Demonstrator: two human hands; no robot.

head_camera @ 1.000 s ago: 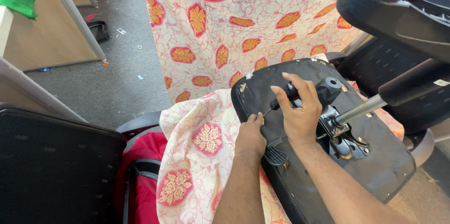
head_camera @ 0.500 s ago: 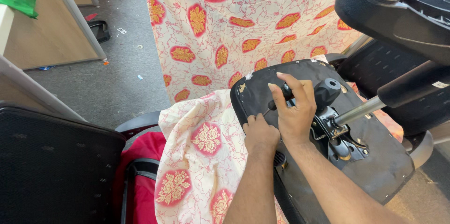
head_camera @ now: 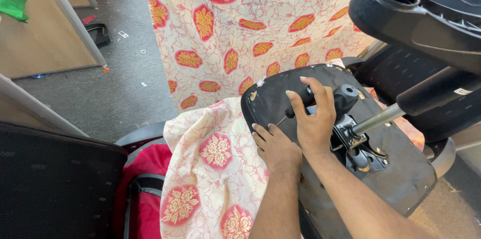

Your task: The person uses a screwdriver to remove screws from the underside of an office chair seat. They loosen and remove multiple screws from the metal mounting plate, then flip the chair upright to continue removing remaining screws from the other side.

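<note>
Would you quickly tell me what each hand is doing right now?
Left hand: open, resting flat on the chair seat underside.
Right hand: closed around the screwdriver.

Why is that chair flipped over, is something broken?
The black office chair seat lies underside up on flowered cloth, metal mechanism exposed. Its front edge looks chipped. The right hand holds a black-handled screwdriver.

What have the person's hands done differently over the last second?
The left hand slid back along the upturned seat's edge, covering the ribbed paddle lever seen earlier, fingers now spread. The right hand kept its grip on the screwdriver, tip at the same spot. Seat and patterned cloth stayed put.
</note>
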